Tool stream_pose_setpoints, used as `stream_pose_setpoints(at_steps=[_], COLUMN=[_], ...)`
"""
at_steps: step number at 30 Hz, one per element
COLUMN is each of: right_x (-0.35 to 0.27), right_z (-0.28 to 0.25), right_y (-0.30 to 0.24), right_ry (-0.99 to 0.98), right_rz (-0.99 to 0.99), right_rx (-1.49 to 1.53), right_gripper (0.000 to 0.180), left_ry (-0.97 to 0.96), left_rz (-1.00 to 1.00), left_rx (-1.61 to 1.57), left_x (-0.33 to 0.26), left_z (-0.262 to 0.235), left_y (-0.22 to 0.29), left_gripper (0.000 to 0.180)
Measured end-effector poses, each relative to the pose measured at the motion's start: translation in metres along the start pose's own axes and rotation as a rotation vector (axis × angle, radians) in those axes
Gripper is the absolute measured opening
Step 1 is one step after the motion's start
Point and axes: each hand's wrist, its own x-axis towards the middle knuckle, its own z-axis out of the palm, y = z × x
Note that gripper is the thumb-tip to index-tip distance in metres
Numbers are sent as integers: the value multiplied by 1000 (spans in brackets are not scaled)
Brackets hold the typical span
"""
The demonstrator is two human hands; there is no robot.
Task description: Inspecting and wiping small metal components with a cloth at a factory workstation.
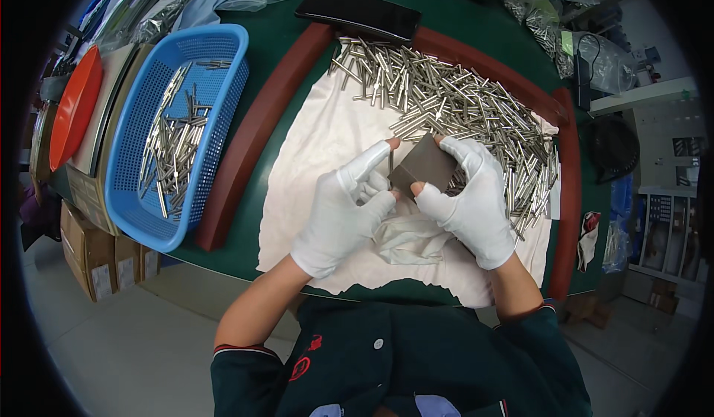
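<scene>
Far off to the left of my fingers sits a blue basket holding some metal pins. My left hand, in a white glove, pinches one thin metal pin upright between thumb and forefinger, touching the dark grey block. My right hand grips that block, with the pile of pins just beyond my fingertips on the white cloth.
</scene>
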Motion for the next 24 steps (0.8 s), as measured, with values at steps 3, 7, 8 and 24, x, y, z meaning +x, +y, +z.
stream_pose_setpoints(at_steps=[3,7,8,24], right_x=[-2,-2,-2,3], right_z=[1,3,3,5], right_y=[-3,0,1,2], right_ry=[-26,41,19,118], right_rz=[-70,-65,-72,6], right_rx=[16,29,34,-11], right_gripper=[57,58,58,63], left_ry=[22,34,30,19], left_rz=[-29,-24,-32,-41], left_rx=[-28,-61,-79,-145], left_x=[-1,-2,-1,-2], left_z=[1,1,1,-1], left_y=[1,0,-3,13], left_gripper=[62,63,63,65])
